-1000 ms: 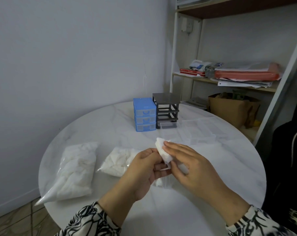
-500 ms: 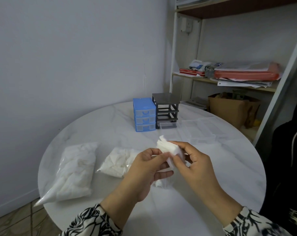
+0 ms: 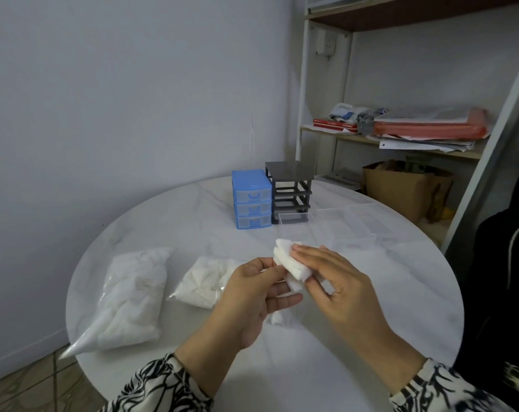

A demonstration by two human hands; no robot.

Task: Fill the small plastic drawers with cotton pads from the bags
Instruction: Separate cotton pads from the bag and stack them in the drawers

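Both hands are working above the round white marble-patterned table point(image 3: 371, 322), holding a small stack of white cotton pads point(image 3: 291, 260) between them. The left hand point(image 3: 252, 295) is curling its fingers and thumb against the near edge of the stack, while the right hand point(image 3: 338, 281) is pinching the stack from the other side, its fingers lying over the top of the pads. The stack is sitting tilted in the air, clear of the tabletop.

Below the hands, a clear plastic bag point(image 3: 282, 318) with a few pads left in it is lying on the table, mostly hidden. To the left, a second clear bag of white cotton pads point(image 3: 204, 281) is lying flat, and further left a larger, fuller clear bag of cotton point(image 3: 130, 298) is reaching the table's edge.

At the far side, a small blue plastic drawer unit point(image 3: 251, 199) with three clear drawers pushed in is standing just beside a dark grey drawer frame point(image 3: 289, 190) whose upper slots are showing open. Clear plastic drawers point(image 3: 341, 226) are lying on the table to the right of the grey frame, well apart from the hands.

Black-and-white patterned sleeves point(image 3: 160, 385) are covering both wrists.
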